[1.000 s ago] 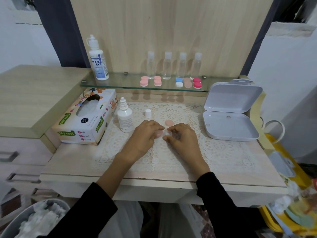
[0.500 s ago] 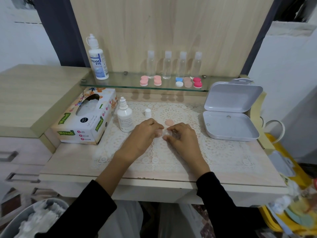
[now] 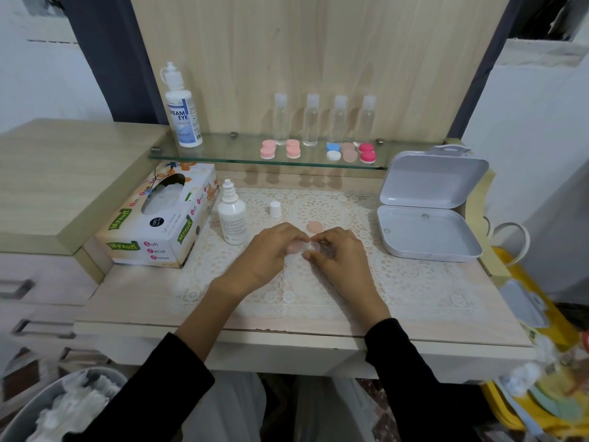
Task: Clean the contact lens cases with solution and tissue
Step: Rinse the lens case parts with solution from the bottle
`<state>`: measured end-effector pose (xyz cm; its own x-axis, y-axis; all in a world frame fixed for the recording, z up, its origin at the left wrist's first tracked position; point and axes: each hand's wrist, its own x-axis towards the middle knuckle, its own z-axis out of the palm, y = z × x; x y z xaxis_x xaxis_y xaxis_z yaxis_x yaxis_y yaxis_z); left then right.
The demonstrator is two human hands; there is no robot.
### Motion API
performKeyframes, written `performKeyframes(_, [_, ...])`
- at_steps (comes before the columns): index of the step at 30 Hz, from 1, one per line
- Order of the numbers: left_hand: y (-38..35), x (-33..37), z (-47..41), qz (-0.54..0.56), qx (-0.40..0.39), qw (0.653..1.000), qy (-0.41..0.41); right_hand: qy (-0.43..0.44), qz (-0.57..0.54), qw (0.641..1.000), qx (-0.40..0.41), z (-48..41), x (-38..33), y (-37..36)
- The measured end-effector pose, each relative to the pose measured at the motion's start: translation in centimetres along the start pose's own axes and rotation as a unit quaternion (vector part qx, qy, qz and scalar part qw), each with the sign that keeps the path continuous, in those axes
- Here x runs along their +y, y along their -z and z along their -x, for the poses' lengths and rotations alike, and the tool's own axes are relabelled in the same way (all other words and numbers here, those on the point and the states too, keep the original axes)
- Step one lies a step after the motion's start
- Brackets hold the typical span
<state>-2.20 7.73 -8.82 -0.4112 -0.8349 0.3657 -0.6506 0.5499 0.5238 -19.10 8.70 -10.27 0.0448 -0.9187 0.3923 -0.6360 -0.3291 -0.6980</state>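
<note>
two bottles [image 3: 233, 218] and tissue box [image 3: 162, 218] flank left hand [image 3: 271, 253].

Open grey box [image 3: 427, 231] on lace mat [image 3: 398, 282]; bin [image 3: 19, 419] below.

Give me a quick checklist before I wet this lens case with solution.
1. Small solution bottle uncapped: ok, its white cap stands beside it.
2. Bottle upright, within reach of left hand: ok.
3. Case steadied by both hands, right hand included: ok.
4. Case lid off: one peach lid lies on the mat; the other, cannot tell.
5. Tissue box open, tissue showing: ok.
</note>
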Motion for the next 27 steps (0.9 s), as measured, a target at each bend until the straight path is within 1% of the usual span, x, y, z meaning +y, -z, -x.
performKeyframes(2, [0.04,0.11,0.12,0.015,-0.001,1.000,0.019,0.000,-0.001,1.000,0.001,-0.02,0.04,-0.02])
performKeyframes(4, [0.04,0.18,0.22,0.016,0.018,0.999,0.037,-0.001,-0.002,1.000,0.002,-0.04,0.06,-0.05])
performKeyframes(7, [-0.03,0.16,0.29,-0.012,0.056,0.996,0.074,-0.002,-0.001,1.000,0.003,-0.05,0.06,-0.10])
performKeyframes(10, [-0.20,0.12,0.46,-0.038,0.075,0.993,0.084,-0.004,-0.004,1.000,0.001,-0.01,0.06,-0.06])
performKeyframes(13, [-0.34,0.03,0.65,-0.038,0.072,0.993,0.085,-0.003,-0.005,1.000,0.003,-0.02,0.03,-0.09])
performKeyframes(22, [-0.18,-0.37,0.56,-0.037,0.023,0.997,0.067,0.002,0.000,1.000,0.001,-0.04,0.08,-0.02])
performKeyframes(27, [-0.14,-0.15,0.43,-0.004,0.050,0.995,0.086,0.001,0.010,1.000,-0.001,-0.11,0.17,-0.06])
